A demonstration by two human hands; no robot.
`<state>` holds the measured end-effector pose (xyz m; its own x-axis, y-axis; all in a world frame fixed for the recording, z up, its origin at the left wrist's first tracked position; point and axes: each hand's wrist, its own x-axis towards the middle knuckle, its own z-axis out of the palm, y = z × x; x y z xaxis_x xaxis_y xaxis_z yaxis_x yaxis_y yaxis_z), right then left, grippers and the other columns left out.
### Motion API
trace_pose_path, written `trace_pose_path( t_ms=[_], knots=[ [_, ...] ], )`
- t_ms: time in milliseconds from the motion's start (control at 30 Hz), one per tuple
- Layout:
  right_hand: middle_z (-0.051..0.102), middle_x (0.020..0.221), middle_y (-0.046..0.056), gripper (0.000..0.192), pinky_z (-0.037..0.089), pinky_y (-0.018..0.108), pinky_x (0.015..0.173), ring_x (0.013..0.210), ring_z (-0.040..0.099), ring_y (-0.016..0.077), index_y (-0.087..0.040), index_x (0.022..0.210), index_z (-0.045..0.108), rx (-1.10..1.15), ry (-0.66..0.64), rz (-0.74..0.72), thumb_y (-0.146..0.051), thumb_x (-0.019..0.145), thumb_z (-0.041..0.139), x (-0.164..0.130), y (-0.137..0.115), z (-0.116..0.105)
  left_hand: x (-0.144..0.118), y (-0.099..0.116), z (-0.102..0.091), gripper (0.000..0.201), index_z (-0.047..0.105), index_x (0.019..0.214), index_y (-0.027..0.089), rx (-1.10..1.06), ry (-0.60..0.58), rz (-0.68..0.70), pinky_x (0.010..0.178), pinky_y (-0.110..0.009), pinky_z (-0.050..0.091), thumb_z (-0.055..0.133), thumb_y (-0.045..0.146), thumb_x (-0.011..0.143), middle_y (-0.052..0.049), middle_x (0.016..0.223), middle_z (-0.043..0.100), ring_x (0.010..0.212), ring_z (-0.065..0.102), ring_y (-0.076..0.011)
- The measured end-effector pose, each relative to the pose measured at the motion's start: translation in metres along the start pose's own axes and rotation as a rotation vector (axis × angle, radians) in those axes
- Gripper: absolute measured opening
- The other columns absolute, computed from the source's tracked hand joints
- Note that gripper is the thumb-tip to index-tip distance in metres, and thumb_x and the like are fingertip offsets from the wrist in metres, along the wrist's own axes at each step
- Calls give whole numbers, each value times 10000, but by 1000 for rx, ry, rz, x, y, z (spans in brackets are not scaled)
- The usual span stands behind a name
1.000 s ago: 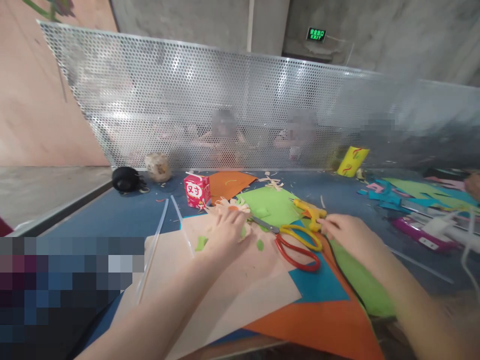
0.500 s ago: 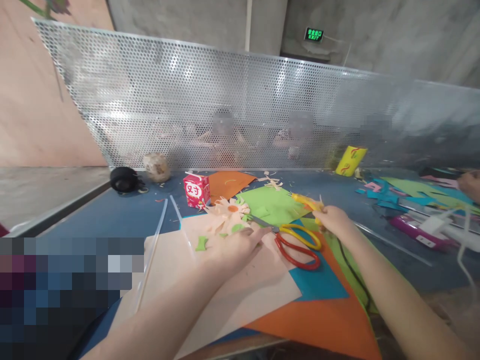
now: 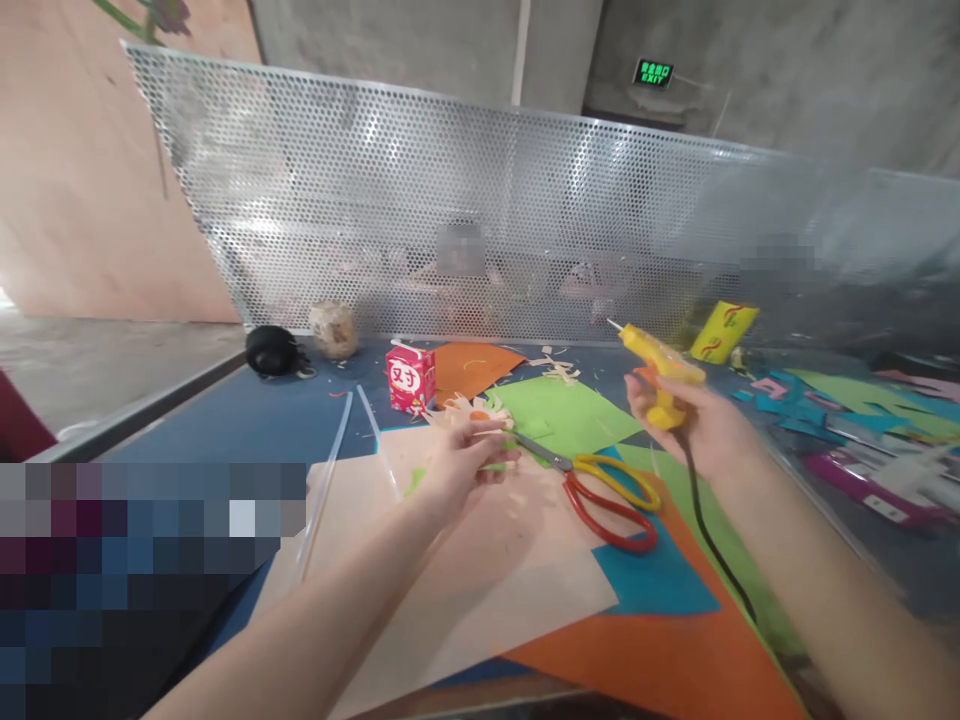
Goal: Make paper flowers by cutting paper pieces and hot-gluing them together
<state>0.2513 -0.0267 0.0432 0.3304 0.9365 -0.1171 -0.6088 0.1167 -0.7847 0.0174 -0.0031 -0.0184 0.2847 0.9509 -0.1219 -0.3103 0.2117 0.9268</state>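
My right hand (image 3: 701, 425) is wrapped round a yellow hot glue gun (image 3: 660, 365), held raised with its nozzle pointing up and to the left. A dark cord runs down from its handle. Over the pale felt sheet (image 3: 420, 610) is my left hand (image 3: 472, 465), its fingers apart and slightly bent. Just beyond those fingers lies a cream felt flower (image 3: 480, 412) with an orange centre, partly covered by the hand. Scissors (image 3: 559, 458) with one yellow and one red handle rest on the sheets between both hands. A small green felt piece (image 3: 415, 481) shows by the left wrist.
A red drink carton (image 3: 409, 380) stands behind the flower. Clear glue sticks (image 3: 326, 480) lie to the left. Green felt (image 3: 570, 410) and orange felt (image 3: 476, 368) are further back. At right is a purple power strip (image 3: 870, 490). A perforated metal screen (image 3: 517, 230) borders the table.
The glue gun has risen in my right hand and its nozzle has swung upward. My left hand has lifted from the pale sheet toward the flower, fingers spreading. The view has shifted slightly left.
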Motion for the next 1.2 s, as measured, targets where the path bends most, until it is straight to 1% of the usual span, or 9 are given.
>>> trace_pose_path(
  t_ms=[100, 167, 233, 367, 533, 767, 933, 1033, 1200],
  knots=[
    [641, 810, 106, 189, 413, 84, 362, 482, 535, 36, -92, 837, 565, -8, -162, 66, -29, 719, 431, -1, 9, 17, 2, -2, -1, 76, 607, 783, 94, -41, 11, -15, 553, -202, 537, 605, 98, 707, -112, 887, 678, 762, 660, -168],
    [653, 759, 93, 160, 359, 84, 317, 409, 481, 21, -91, 802, 565, -61, -249, 74, -37, 693, 459, 4, 23, 25, 3, -3, -2, 124, 623, 805, 74, -47, 9, -26, 612, -220, 551, 631, 77, 681, -134, 903, 679, 802, 656, -183],
    [659, 689, 54, 145, 342, 115, 301, 391, 486, 43, -118, 757, 555, -138, -270, -60, -44, 649, 494, 12, 40, 27, 4, -3, -2, 223, 630, 854, 67, -44, 19, -32, 637, -233, 557, 666, 46, 634, -144, 929, 678, 824, 653, -195],
    [636, 587, 19, 84, 343, 186, 313, 365, 504, 95, -136, 715, 548, -286, -395, -283, -122, 632, 558, 24, 61, 15, 3, 2, -2, 297, 634, 891, 94, 24, 109, -23, 580, -226, 563, 666, 8, 609, -122, 940, 685, 841, 650, -201],
    [578, 467, 1, 62, 354, 220, 336, 359, 497, 119, -139, 725, 555, -513, -571, -217, -192, 693, 563, 13, 51, -2, -2, 7, -1, 259, 653, 873, 125, 187, 119, -23, 459, -208, 541, 684, 88, 619, -94, 915, 696, 771, 661, -196],
    [604, 554, 17, 182, 381, 234, 401, 462, 530, 133, -155, 949, 559, -586, -597, -170, -210, 777, 528, -9, 51, -5, -4, 4, -2, 243, 649, 870, 136, 219, 55, 26, 409, -193, 503, 646, 80, 634, -64, 840, 702, 639, 638, -144],
    [548, 542, -16, 146, 378, 220, 406, 471, 499, 115, -174, 922, 533, -563, -622, -71, -188, 777, 542, -14, 57, -7, -8, 4, 1, 285, 628, 927, 124, 275, 5, 64, 406, -162, 447, 642, 94, 644, -80, 891, 683, 611, 613, -108],
    [507, 513, -35, 150, 369, 216, 411, 451, 453, 102, -176, 928, 517, -607, -649, -25, -196, 782, 541, -15, 61, -8, -8, 5, 0, 431, 569, 1027, 138, 284, 61, 125, 404, -178, 439, 670, 90, 611, -75, 918, 656, 615, 609, -116],
    [482, 516, -42, 201, 366, 226, 448, 468, 429, 106, -176, 965, 530, -783, -609, -113, -247, 779, 552, -16, 66, -11, -5, 6, -6, 375, 571, 985, 128, 232, 134, 152, 455, -174, 417, 678, 126, 626, 0, 627, 613, 524, 548, -76]
  ],
)
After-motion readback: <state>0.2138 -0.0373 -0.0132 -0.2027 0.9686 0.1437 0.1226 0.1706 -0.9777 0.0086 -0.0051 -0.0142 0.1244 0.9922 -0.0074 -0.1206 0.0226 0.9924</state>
